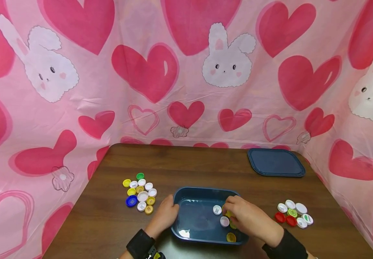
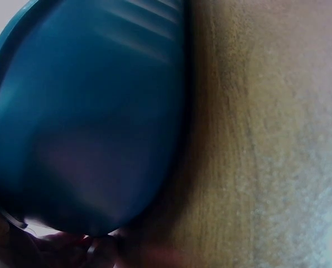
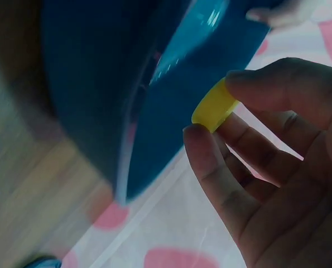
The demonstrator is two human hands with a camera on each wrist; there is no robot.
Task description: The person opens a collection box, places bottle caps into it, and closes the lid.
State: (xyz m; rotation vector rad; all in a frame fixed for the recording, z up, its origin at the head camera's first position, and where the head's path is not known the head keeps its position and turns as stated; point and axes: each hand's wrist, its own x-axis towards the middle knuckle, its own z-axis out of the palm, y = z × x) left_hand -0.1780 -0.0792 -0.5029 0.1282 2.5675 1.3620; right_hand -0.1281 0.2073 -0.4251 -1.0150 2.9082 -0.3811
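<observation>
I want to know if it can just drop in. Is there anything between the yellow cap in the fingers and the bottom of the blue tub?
Nothing visible blocks it. The right hand pinches the yellow cap just over the open blue tub. The lid lies apart at the table's far right. A few caps already lie in the tub, with bare floor beside them.

Head view reads bright and even to me, light from overhead; glare patches on the wet floor of the dark blue plastic tub (image 1: 193, 219). The pink heart-print backdrop sheet (image 1: 186, 72) bows at the edges, fisheye. Left wrist view is dim, soft, murky. Right wrist view is brighter, tub streaked with blur.
</observation>
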